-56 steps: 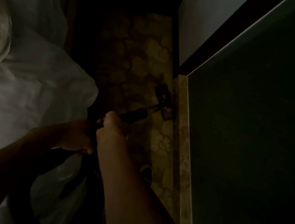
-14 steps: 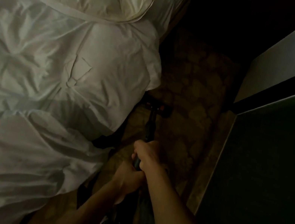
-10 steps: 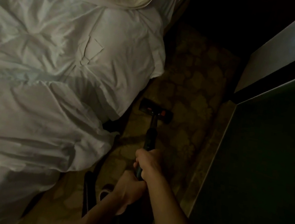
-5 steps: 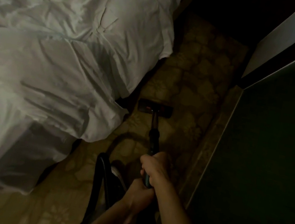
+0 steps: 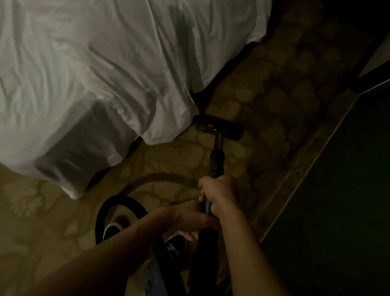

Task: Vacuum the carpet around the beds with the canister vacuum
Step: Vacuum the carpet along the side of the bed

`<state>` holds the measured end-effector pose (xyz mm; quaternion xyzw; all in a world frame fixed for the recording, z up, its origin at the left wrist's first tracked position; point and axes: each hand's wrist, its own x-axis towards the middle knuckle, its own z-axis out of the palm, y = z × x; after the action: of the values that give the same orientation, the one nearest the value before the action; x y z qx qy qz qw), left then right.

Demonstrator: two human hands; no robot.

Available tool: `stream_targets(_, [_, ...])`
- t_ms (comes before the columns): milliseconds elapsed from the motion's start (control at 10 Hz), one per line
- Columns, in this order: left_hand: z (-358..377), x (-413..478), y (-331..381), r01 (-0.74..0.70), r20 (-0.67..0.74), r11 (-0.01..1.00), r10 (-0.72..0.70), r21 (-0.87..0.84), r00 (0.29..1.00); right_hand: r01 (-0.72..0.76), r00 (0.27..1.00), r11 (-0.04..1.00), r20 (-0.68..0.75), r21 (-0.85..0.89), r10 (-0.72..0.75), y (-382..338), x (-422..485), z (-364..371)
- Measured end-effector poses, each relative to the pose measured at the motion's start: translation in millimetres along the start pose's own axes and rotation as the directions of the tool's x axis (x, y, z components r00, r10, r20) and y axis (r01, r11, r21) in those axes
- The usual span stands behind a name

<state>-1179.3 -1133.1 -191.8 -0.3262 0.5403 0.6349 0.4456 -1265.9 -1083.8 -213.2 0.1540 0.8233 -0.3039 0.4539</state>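
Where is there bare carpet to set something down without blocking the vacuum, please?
The widest bare carpet lies lower left, between the duvet's hanging edge and the hose loop. A narrower strip runs beyond the floor head, between duvet and dark panel. Crowded: around the shoes and wand.

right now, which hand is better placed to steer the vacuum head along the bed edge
Right, probably. The right hand grips the wand further forward, nearer the floor head, which sits by the hanging sheet. The left hand holds further back, near the hose.

Open carpet strip runs between overhanging duvet and dark panel.
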Motion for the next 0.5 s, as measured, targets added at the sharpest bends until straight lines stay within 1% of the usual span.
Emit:
stream_targets(100, [5, -4, -25, -0.002, -0.013, 0.998, 0.003, 0.058, 1.0, 0.003, 1.0, 1.0, -0.016, -0.029, -0.004, 18, -8, 15])
stream_targets(200, [11, -7, -54, 0.019, 0.013, 0.997, -0.02, 0.069, 1.0, 0.018, 0.999, 0.998, -0.039, -0.059, -0.02, 41, -21, 34])
stream_targets(300, [18, -16, -89, 0.063, 0.148, 0.985, -0.087, 0.161, 0.985, 0.012, 1.0, 0.996, -0.024, -0.091, -0.015, 62, -43, 53])
stream_targets(400, [25, -29, -131, 0.124, 0.085, 0.982, -0.137, 0.143, 0.987, 0.008, 1.0, 0.989, -0.012, -0.145, -0.01, 85, -74, 76])
stream_targets(500, [19, -48, -171, 0.131, 0.164, 0.987, -0.145, 0.097, 0.976, 0.013, 0.999, 0.983, -0.027, -0.185, -0.018, 107, -105, 104])
